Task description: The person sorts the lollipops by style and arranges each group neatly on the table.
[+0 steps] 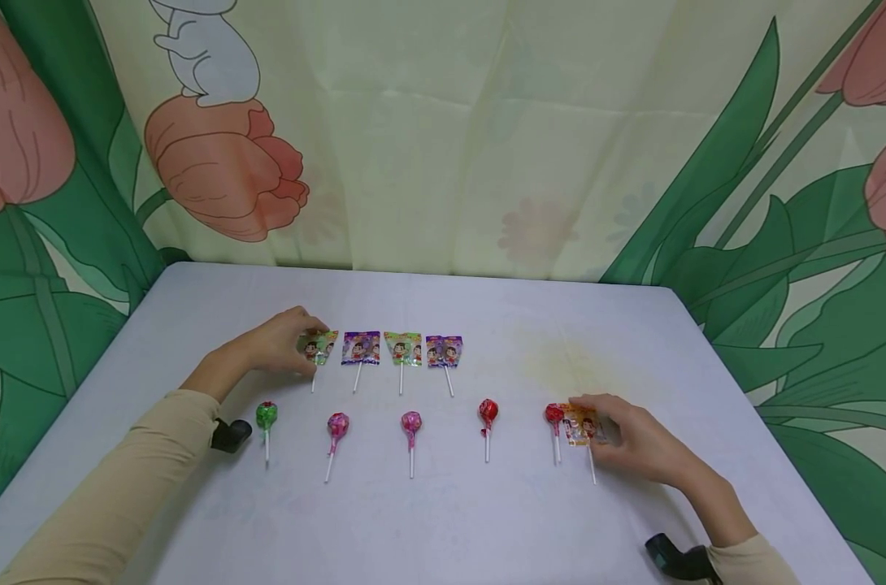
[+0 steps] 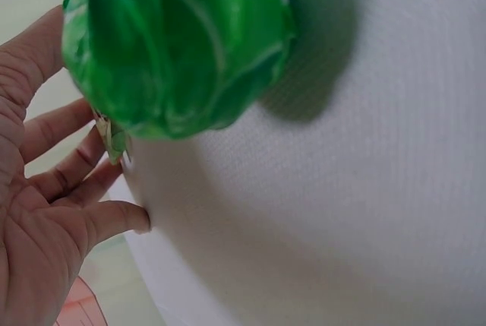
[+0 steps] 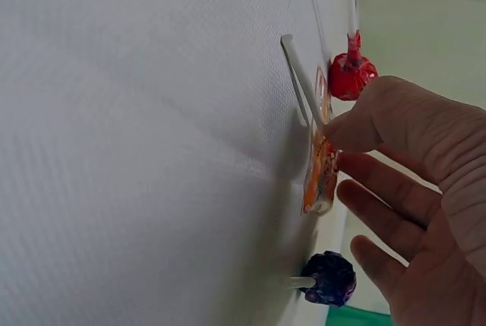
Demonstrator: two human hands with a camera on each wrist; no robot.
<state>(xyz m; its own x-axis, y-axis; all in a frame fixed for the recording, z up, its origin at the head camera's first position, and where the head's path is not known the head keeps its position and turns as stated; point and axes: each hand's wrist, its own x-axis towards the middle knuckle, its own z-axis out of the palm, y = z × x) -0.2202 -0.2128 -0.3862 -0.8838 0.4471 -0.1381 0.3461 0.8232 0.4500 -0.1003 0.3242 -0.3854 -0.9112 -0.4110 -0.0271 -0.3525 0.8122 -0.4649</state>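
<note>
At the left end of the back row, my left hand (image 1: 282, 345) holds a flat lollipop in a green packet (image 1: 320, 348), fingers at its top edge and thumb near its lower edge. In the left wrist view a round green lollipop (image 2: 178, 45) looms in front, hiding the thumb tip and most of the packet. To the right, my right hand (image 1: 636, 439) pinches a flat lollipop in an orange packet (image 1: 580, 426) between thumb and fingers, its white stick (image 3: 302, 79) pointing toward the person. Close beside that packet lies a round red lollipop (image 1: 554, 414).
Beside the left hand lie packeted lollipops in purple (image 1: 360, 348), green (image 1: 403, 349) and purple (image 1: 445, 352). The nearer row has two pink lollipops (image 1: 337, 426) and another red one (image 1: 488, 410). A dark purple lollipop (image 3: 330, 279) sits by the right hand. White cloth covers the table (image 1: 443, 536).
</note>
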